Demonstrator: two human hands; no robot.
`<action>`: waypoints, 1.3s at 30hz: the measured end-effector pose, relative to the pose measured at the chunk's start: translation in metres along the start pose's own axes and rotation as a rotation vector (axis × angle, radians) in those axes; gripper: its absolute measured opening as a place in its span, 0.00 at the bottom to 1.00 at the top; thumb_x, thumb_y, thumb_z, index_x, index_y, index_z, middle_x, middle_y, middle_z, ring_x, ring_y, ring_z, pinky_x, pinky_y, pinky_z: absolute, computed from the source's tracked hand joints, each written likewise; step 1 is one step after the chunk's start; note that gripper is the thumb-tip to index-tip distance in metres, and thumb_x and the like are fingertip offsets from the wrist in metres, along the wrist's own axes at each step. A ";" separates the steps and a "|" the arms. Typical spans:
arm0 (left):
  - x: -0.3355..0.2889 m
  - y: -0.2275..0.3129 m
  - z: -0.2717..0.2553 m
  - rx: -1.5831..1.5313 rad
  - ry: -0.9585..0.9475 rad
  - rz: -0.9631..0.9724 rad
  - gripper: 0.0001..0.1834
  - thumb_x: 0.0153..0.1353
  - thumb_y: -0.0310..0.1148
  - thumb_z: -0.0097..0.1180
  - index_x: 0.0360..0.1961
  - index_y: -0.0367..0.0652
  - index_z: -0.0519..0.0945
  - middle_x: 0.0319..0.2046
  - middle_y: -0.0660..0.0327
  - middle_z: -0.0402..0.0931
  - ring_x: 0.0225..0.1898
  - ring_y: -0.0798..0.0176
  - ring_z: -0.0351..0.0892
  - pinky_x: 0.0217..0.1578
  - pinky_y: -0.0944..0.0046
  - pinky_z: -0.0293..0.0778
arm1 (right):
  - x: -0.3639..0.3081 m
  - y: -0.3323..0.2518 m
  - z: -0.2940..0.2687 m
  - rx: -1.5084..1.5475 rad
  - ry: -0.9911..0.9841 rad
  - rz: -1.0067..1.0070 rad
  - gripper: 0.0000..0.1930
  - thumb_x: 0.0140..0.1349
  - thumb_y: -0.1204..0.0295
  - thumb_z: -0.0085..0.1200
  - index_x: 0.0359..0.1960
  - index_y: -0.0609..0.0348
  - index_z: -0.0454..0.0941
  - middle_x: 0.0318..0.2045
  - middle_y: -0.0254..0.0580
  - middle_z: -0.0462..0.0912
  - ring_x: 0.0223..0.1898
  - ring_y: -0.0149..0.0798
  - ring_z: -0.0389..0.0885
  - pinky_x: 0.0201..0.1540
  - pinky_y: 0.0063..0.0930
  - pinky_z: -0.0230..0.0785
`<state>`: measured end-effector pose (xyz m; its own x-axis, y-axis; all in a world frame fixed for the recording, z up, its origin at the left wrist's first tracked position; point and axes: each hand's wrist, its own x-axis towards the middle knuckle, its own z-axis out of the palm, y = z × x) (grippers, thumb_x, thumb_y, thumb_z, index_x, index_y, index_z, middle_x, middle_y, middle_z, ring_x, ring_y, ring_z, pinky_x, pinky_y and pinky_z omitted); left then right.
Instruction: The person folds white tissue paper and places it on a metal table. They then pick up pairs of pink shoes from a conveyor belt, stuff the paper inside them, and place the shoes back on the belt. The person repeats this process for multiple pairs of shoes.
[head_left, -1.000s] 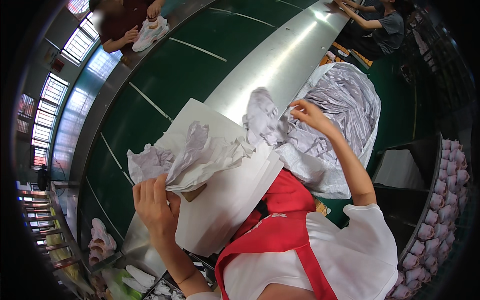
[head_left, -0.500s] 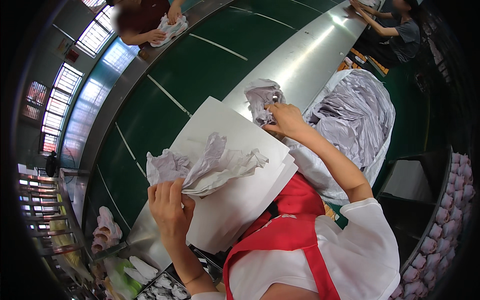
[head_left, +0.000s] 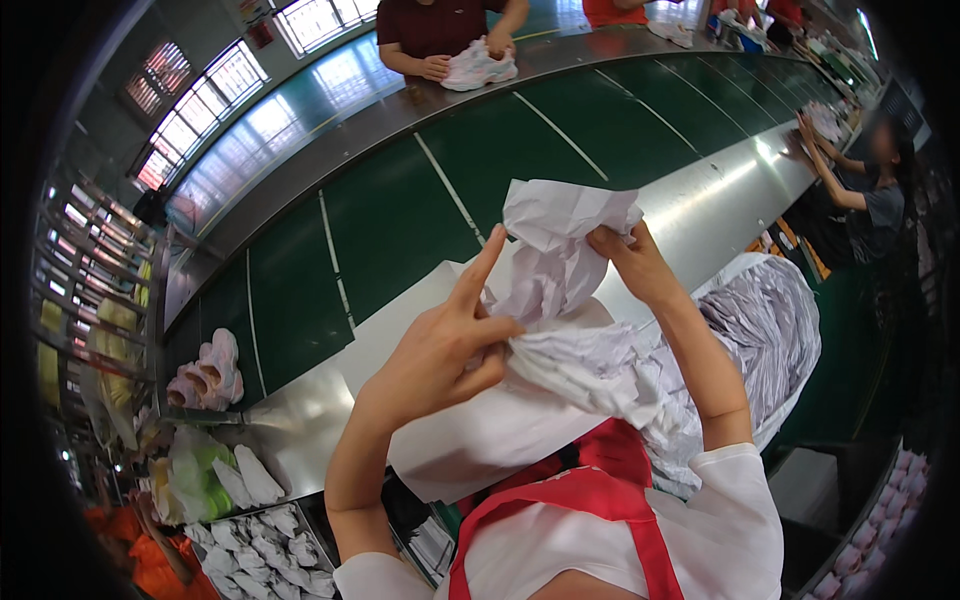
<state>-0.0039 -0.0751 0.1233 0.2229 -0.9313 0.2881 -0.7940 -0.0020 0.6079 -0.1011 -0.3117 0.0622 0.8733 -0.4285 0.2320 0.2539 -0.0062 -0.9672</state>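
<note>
My right hand [head_left: 640,262] pinches the edge of a creased sheet of white paper [head_left: 560,215], raised in front of me. My left hand [head_left: 440,345] is beside it, index finger stretched upward. Its other fingers are curled at the end of a bunch of crumpled paper [head_left: 590,365], which trails right toward my lap; the exact grip is partly hidden. Under both lies a stack of flat white sheets [head_left: 470,445] on the metal edge of the table.
A green conveyor belt [head_left: 390,220] curves past in front. At right stands a white sack [head_left: 785,310] of crumpled paper. Pale shoes [head_left: 212,370] sit at left, above a bin of paper wads [head_left: 265,545]. A co-worker across the belt handles a white shoe [head_left: 480,65].
My hands have come together over the stack. The right one has lifted its paper, now more opened out; the left has moved up and right with its crumpled bunch. The view has turned.
</note>
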 end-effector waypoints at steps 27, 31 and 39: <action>-0.034 -0.023 -0.028 0.063 0.224 0.005 0.18 0.42 0.12 0.50 0.36 0.35 0.78 0.33 0.58 0.71 0.27 0.63 0.71 0.27 0.71 0.68 | 0.021 -0.016 0.021 -0.020 -0.173 0.344 0.35 0.44 0.69 0.70 0.56 0.64 0.70 0.50 0.46 0.76 0.53 0.41 0.73 0.56 0.33 0.65; -0.035 -0.021 -0.031 0.089 0.305 0.006 0.18 0.40 0.12 0.50 0.35 0.34 0.78 0.31 0.58 0.71 0.27 0.64 0.72 0.27 0.71 0.68 | 0.012 -0.012 0.017 -0.048 -0.354 0.130 0.36 0.41 0.76 0.69 0.56 0.62 0.70 0.50 0.45 0.76 0.53 0.38 0.73 0.55 0.32 0.66; -0.041 -0.022 -0.033 0.256 0.388 0.005 0.17 0.39 0.15 0.54 0.34 0.37 0.78 0.35 0.58 0.73 0.30 0.60 0.75 0.30 0.66 0.72 | 0.026 0.001 0.018 0.213 -0.130 0.114 0.27 0.54 0.76 0.61 0.56 0.62 0.68 0.53 0.42 0.73 0.54 0.36 0.71 0.50 0.29 0.69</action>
<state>0.0226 -0.0254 0.1226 0.3756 -0.7264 0.5756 -0.8987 -0.1336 0.4178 -0.0710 -0.3068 0.0689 0.9437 -0.2960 0.1477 0.2208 0.2310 -0.9476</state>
